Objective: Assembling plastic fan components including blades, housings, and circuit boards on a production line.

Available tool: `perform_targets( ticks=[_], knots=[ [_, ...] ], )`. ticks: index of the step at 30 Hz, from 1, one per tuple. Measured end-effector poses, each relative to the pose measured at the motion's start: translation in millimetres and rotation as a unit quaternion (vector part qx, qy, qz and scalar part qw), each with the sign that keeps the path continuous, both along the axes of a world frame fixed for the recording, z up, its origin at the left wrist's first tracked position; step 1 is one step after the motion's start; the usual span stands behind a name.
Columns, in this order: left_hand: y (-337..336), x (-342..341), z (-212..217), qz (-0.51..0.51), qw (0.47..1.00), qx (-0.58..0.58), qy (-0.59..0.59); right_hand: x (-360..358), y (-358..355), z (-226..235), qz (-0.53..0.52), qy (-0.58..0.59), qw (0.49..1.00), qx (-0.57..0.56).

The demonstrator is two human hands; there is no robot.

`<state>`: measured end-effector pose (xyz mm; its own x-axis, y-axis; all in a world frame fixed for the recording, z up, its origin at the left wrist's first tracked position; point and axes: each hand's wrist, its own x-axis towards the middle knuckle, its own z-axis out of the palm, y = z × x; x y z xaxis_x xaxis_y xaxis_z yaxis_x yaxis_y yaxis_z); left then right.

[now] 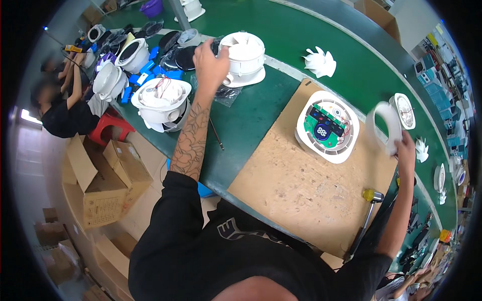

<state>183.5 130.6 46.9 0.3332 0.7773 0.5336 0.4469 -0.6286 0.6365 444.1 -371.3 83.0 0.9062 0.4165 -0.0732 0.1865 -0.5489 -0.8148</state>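
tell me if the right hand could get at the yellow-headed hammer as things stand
Likely yes for reach, though the right hand may need to put down the white ring it holds; the yellow-headed hammer lies uncovered, nearby at the edge of the cardboard.

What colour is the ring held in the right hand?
The ring is white, slightly blurred; the head view shows it best.

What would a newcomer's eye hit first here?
Likely the white housing with its exposed green circuit board, on the cardboard sheet at centre-right. Then the blurred white ring in the right grip, just right of it, and the left grip beside a white fan unit at top centre.
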Motion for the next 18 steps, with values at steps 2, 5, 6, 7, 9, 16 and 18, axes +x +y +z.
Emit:
perform_targets(
  ticks=[2, 5, 6, 7, 9, 16, 18],
  knots=[
    [34.1, -10.9, -11.7, -0.050, 0.959, -0.265, 0.090, 48.2, 29.0, -23.7, -0.033, 0.038, 0.996, 0.077],
    [8.4, -3.8, 11.6, -0.130, 0.889, -0.437, 0.050, 97.3, 62.9, -72.2, -0.076, 0.050, 0.988, 0.123],
    [4.8, 0.7, 15.4, -0.147, 0.888, -0.430, 0.068, 121.5, 65.1, -94.0, -0.115, 0.097, 0.975, 0.162],
    [3.3, -2.8, 17.9, -0.143, 0.891, -0.425, 0.067, 122.1, 82.3, -93.3, -0.142, 0.149, 0.958, 0.198],
    [3.2, -5.0, 20.8, -0.152, 0.882, -0.444, 0.027, 120.5, 96.9, -86.9, -0.125, 0.097, 0.981, 0.108],
    [27.1, -8.3, 0.9, -0.135, 0.884, -0.448, 0.012, -5.6, 231.8, 65.5, 0.131, -0.014, 0.991, 0.038],
    [35.3, -8.4, -9.9, -0.154, 0.873, -0.462, 0.004, -34.0, 289.0, 63.0, 0.289, 0.073, 0.955, -0.015]
  ],
)
